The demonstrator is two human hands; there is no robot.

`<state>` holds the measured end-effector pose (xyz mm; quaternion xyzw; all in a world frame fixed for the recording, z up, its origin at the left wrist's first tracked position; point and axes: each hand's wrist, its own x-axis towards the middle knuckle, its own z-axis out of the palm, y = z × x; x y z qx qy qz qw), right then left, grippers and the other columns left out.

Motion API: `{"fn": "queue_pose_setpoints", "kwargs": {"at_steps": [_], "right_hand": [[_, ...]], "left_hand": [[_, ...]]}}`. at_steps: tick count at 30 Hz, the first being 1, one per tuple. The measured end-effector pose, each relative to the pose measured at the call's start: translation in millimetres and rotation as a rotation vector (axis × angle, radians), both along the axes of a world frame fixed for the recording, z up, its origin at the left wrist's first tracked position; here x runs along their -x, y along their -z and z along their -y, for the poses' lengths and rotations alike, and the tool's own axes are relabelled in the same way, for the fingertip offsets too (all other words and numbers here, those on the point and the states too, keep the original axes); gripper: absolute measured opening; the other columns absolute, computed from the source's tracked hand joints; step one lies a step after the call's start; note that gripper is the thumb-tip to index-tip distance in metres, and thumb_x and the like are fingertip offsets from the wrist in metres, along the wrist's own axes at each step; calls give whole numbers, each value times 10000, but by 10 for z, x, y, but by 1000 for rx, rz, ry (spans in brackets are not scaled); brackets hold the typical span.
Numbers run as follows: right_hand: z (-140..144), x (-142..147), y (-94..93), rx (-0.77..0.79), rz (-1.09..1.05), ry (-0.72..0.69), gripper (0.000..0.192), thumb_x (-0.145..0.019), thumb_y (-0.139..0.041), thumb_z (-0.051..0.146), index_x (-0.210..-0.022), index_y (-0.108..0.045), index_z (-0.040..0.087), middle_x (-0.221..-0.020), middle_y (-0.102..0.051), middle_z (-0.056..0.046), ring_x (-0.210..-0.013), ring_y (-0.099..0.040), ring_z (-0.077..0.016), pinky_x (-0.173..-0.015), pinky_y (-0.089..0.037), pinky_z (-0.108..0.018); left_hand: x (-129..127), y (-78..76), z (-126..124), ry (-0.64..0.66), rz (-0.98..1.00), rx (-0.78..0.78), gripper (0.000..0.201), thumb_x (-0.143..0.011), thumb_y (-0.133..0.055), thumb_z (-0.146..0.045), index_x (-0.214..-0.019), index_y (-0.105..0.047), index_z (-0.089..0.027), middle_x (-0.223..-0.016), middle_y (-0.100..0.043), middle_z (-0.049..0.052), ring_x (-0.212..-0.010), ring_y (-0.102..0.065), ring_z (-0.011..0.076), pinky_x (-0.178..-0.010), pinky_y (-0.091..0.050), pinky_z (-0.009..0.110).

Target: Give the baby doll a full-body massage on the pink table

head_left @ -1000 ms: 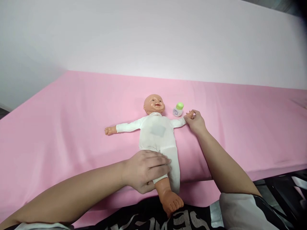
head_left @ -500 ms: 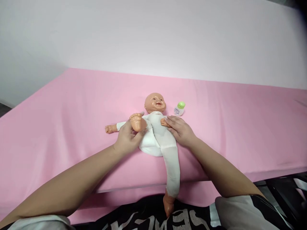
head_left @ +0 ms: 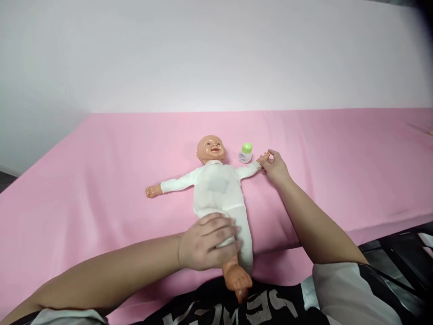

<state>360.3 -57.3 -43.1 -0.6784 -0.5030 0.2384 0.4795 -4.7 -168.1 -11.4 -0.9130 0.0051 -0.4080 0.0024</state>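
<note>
A baby doll (head_left: 217, 189) in a white suit lies face up on the pink sheet (head_left: 101, 180), arms spread, head away from me. My left hand (head_left: 207, 242) is wrapped around the doll's leg just above the bare foot (head_left: 237, 279), which hangs past the sheet's near edge. My right hand (head_left: 275, 168) pinches the doll's small hand, holding that arm stretched out to the right. The doll's other arm (head_left: 169, 185) lies free on the sheet.
A small white bottle with a green cap (head_left: 245, 153) stands beside the doll's head, close to my right hand. A white wall (head_left: 216, 54) rises behind the sheet. Dark furniture (head_left: 406, 257) shows at the lower right.
Half a second ago the doll's leg was folded up to its chest and its arm drawn across. Now both are stretched back out, as they were one second ago.
</note>
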Motion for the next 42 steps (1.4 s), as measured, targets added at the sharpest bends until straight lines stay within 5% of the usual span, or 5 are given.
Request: {"fn": "queue_pose_setpoints", "kwargs": {"at_steps": [8, 14, 20, 34, 42], "right_hand": [[102, 188, -146, -71, -11, 74, 707, -864, -794, 562, -1442, -535, 247, -1082, -802, -62, -905, -763, -248, -916, -624, -460], [281, 624, -208, -260, 146, -262, 495, -1012, -661, 535, -1450, -647, 304, -1348, -768, -71, -1132, -753, -274, -998, -627, -469], [368, 857, -210, -288, 378, -586, 390, -1045, -629, 388, -1425, -716, 395, -1404, -753, -8, -1316, -685, -282, -1179, -528, -531], [12, 87, -68, 93, -319, 8, 583, -827, -822, 452, -1318, -568, 269, -1290, -764, -97, -852, -792, -234, -666, -692, -390], [89, 193, -99, -106, -221, 9, 664, -842, -824, 529, -1357, -501, 260, -1264, -762, -101, -999, -796, -253, -847, -698, -439]], "left_hand": [[131, -23, -206, -163, 130, 129, 478, -983, -730, -388, -1404, -613, -193, -1329, -739, 186, -1378, -643, 364, -1118, -570, 606], [117, 44, -655, -479, 231, 500, 437, -990, -706, -322, -1395, -581, -217, -1352, -709, 144, -1270, -700, 306, -1068, -606, 550], [98, 76, -699, -398, 231, 488, 464, -966, -737, -308, -1392, -574, -224, -1364, -696, 149, -1280, -693, 303, -1065, -606, 541], [-3, -98, -45, 184, 9, 125, 386, -943, -684, -392, -1242, -679, -148, -1086, -784, 146, -918, -776, 258, -778, -651, 398], [38, -71, -258, -21, 119, 202, 432, -932, -711, -357, -1338, -633, -234, -1195, -783, 139, -1154, -754, 296, -956, -635, 474]]}}
